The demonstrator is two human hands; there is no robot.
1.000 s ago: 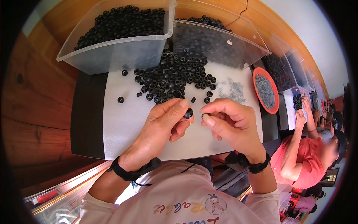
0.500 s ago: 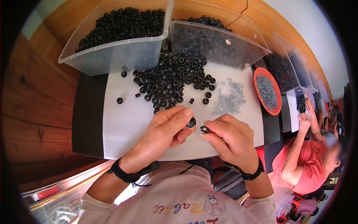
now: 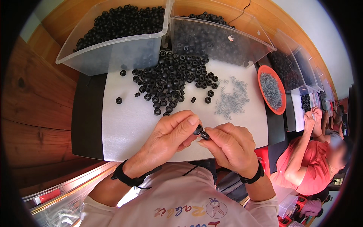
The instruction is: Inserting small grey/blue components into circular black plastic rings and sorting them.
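Note:
My left hand (image 3: pixel 170 132) pinches a round black cord-lock shell (image 3: pixel 197 129) between thumb and fingers. In the fingertips of my right hand (image 3: pixel 233 145) is a small black cord-lock plunger (image 3: pixel 205 135). The two pieces sit close against each other over the near part of a white mat (image 3: pixel 126 130); whether one enters the other I cannot tell. Beyond my hands lies a heap of black round shells (image 3: pixel 168 81), with a few strays to its sides. Small pale springs (image 3: pixel 232 100) are scattered right of the heap.
Two clear plastic bins (image 3: pixel 124 53) of black pieces line the table's far side. An orange bowl (image 3: pixel 261 77) filled with springs stands at the mat's right edge. Farther right, a person in a red shirt (image 3: pixel 293 162) works with both hands at the same row of tables.
My right hand has moved slightly left, bringing the plunger up to the shell; before, a gap lay between them. The view has shifted a little. The other person's hands have come together.

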